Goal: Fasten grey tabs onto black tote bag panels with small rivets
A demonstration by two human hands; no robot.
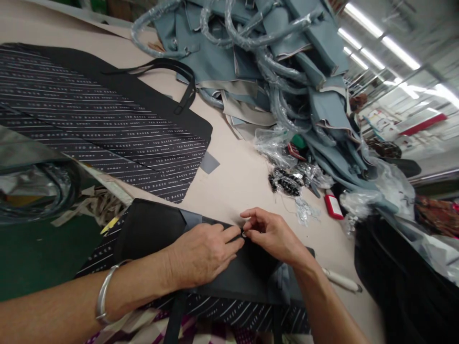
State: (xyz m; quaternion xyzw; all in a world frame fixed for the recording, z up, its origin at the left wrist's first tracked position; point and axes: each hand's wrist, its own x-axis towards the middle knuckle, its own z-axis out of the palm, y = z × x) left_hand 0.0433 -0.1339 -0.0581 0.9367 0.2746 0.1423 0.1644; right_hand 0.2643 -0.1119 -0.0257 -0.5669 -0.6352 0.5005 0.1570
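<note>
A black bag piece point(154, 227) with striped, lettered lining lies along the table's near edge, partly under my forearms. My left hand point(206, 251) rests on it, its fingers bent together at the upper edge. Facing it, my right hand point(268, 234) has its thumb and forefinger closed around a small, shiny round part point(244, 234) at that same edge. The fingertips of both hands nearly meet there. Whether my left fingers pinch the black material is hard to make out.
Another black piece with striped lining point(118, 129) lies at the upper left. Blue-grey bags with wrapped handles point(251, 62) are heaped at the back. Small bagged parts point(285, 181), a red box point(334, 206) and a white pen-like tool point(342, 279) sit to the right.
</note>
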